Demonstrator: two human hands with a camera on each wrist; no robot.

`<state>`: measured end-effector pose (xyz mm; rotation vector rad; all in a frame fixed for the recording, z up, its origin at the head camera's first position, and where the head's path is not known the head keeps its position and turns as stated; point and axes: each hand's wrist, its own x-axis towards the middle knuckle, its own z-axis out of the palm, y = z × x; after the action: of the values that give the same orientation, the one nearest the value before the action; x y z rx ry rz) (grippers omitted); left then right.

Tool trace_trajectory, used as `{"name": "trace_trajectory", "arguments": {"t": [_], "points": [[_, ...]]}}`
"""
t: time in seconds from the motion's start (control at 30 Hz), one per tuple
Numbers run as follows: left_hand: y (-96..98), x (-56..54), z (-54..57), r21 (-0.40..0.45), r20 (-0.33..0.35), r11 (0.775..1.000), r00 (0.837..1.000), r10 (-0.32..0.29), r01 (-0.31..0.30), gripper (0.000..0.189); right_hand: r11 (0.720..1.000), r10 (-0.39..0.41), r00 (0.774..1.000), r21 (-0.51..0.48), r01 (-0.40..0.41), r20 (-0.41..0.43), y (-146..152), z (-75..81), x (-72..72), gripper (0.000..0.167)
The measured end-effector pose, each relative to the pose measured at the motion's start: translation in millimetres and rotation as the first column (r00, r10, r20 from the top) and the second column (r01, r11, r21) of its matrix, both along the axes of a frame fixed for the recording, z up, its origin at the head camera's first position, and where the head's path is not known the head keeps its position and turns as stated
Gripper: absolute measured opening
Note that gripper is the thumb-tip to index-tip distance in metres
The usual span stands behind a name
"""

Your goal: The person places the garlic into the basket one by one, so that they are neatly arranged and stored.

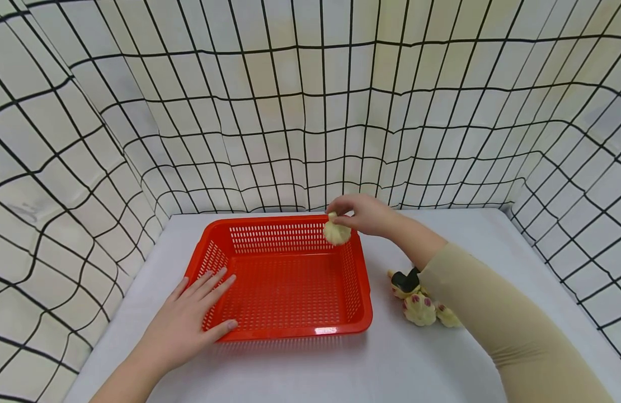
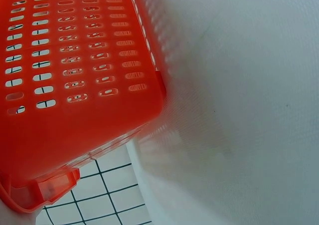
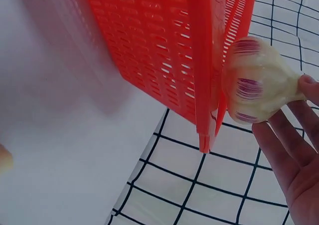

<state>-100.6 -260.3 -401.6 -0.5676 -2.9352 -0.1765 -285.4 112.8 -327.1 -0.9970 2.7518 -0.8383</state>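
R hand [image 1: 368, 216] is holding a pale garlic bulb [image 1: 337, 232] at back-R corner of red basket [image 1: 290, 334]; fingers are pinching it by the stem, thumb on top of stem, other fingertips coming up against underside (R wrist view). Bulb is hanging stem-up in head view, overlapping the inside of the corner; R wrist view is showing it right by the rim, w/ purple-striped patches on its skin. Contact btwn bulb & rim: can't tell.

L hand [image 1: 182, 322] is lying palm-down over near-L part of basket, fingers spread, thumb well out from the rest & pointing across the front rim. L wrist view is catching only a sliver of this hand, lower L corner, next to rim; slotted side wall is filling much of that view.

Basket is sitting upright on white tabletop [image 1: 290, 380], slotted walls & perforated floor showing.

To R of basket, well apart from it, a small cluster of bulbs [image 1: 419, 309] is lying on tabletop, purplish marks showing, partly hidden by beige sleeve [image 1: 512, 330] of R arm. Black piece [image 1: 406, 281] is showing among them, ID unclear. Blurred tan tip [image 3: 4, 158] is poking in at L edge of R wrist view, also unclear. White walls w/ black grid lines [image 1: 335, 131] are enclosing back & sides.
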Motion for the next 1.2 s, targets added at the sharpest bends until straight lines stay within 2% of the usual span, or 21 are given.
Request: {"name": "trace_trajectory", "arguments": {"t": [0.23,0.37,0.5,0.67,0.9,1.2], "points": [[1.4,0.4,2.8,-0.005,0.029,1.0,1.0,0.006,-0.006,0.083,0.996,0.005,1.0,0.087,-0.005,0.001,-15.4,-0.5,0.1,0.023],[1.6,0.4,3.1,-0.003,0.034,1.0,0.999,0.01,-0.01,0.083,0.986,0.051,0.998,0.159,-0.045,-0.034,-20.7,-4.1,-2.3,0.018],[1.8,-0.2,3.4,0.001,0.037,1.0,0.999,0.01,-0.01,0.083,0.958,0.125,0.986,0.27,-0.093,-0.106,-23.7,-12.7,-6.7,0.013],[2.0,-1.0,3.8,-0.004,0.033,1.0,0.999,0.008,-0.008,0.083,0.92,0.167,0.978,0.377,-0.109,-0.126,-26.1,-24.0,-11.1,0.013],[1.5,-1.8,3.0,-0.006,0.029,1.0,1.0,0.003,-0.003,0.083,0.891,0.199,0.969,0.438,-0.116,-0.148,-28.5,-35.3,-12.2,0.014],[1.9,-0.2,2.0,-0.006,0.037,1.0,0.999,0.011,-0.011,0.082,0.861,0.233,0.955,0.496,-0.114,-0.183,-29.6,-41.3,-8.9,0.008]]}}
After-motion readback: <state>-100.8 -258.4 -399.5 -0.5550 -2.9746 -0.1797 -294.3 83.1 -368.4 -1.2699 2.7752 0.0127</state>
